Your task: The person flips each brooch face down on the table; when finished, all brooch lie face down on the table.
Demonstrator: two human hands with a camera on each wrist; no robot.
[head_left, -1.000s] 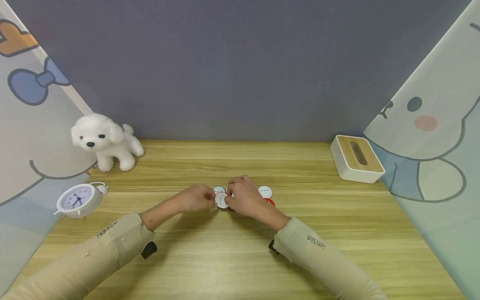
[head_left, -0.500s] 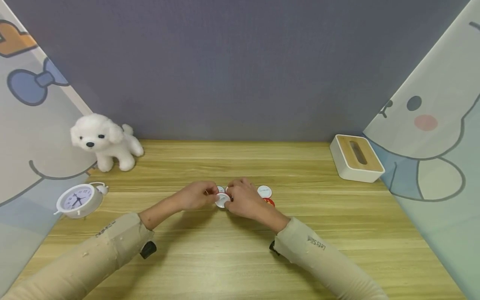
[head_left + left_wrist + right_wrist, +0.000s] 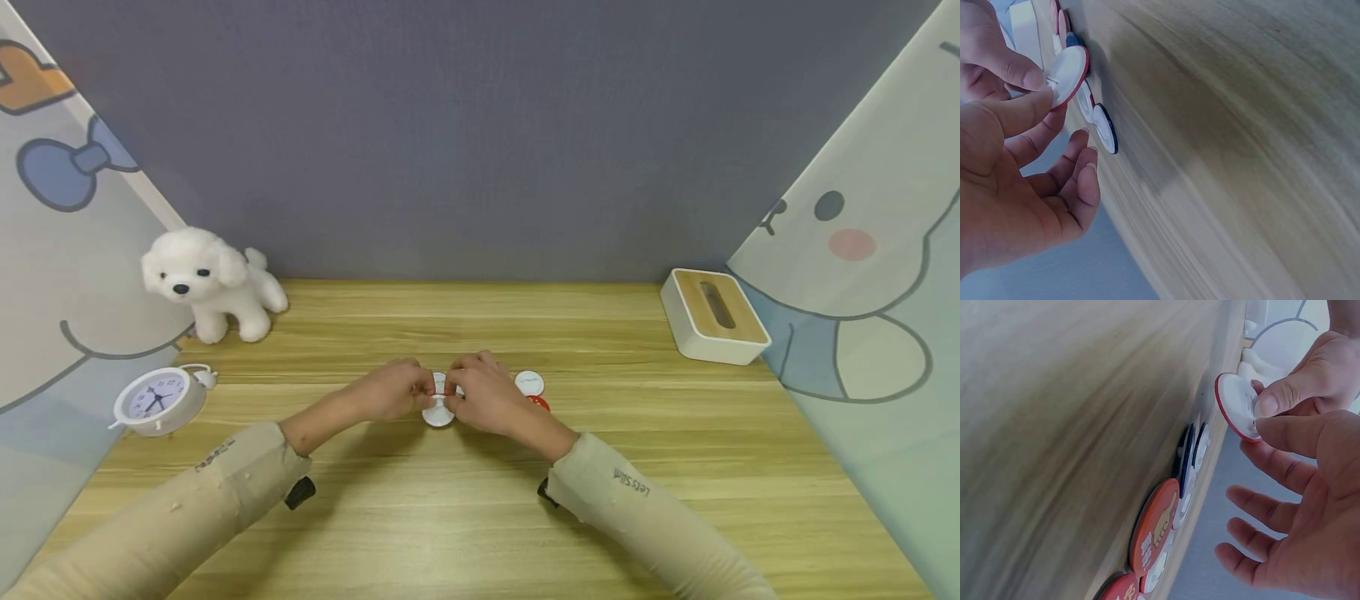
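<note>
Between both hands is a round badge [image 3: 438,414], held above the wooden table, its white back and red rim showing in both wrist views. My left hand [image 3: 390,390] pinches it with thumb and forefinger; in the left wrist view the other fingers hang loosely curled. From the other side, my right hand [image 3: 487,396] pinches the same badge near its middle, thumb against the white back. A small part on that back [image 3: 1071,72] is mostly covered by the thumbs. Beneath and beyond, several more badges lie on the table, including an orange-red one [image 3: 1157,525] with a yellow figure.
A white badge [image 3: 529,383] and a red one [image 3: 538,403] lie right of my right hand. At the back left stand a white toy dog [image 3: 213,283] and an alarm clock [image 3: 159,402]. A tissue box [image 3: 715,317] with wooden lid sits back right.
The badge has shifted slightly toward me and left, and its tilt has changed. Both hands' fingertips have come closer together at its far part. The other objects have stayed put.
</note>
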